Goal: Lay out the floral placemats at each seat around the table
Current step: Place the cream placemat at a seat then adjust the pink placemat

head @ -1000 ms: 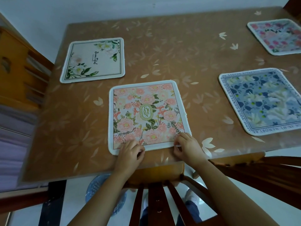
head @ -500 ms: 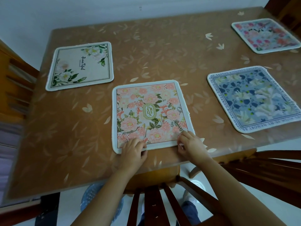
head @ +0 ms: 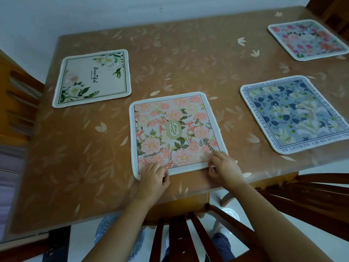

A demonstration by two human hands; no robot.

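Observation:
A pink floral placemat lies flat on the table in front of me. My left hand pinches its near edge toward the left corner. My right hand pinches the near right corner. A white placemat with green leaves lies at the far left. A blue floral placemat lies to the right, and a multicolour floral placemat sits at the far right corner.
The table wears a brown leaf-print cover. A dark wooden chair back stands right below my arms. Another wooden chair is at the near right, and a wooden chair at the left end. A white wall runs behind.
My view has swung slightly, so the mats sit differently in frame. The pink mat has been nudged a little and both hands stay on its near edge.

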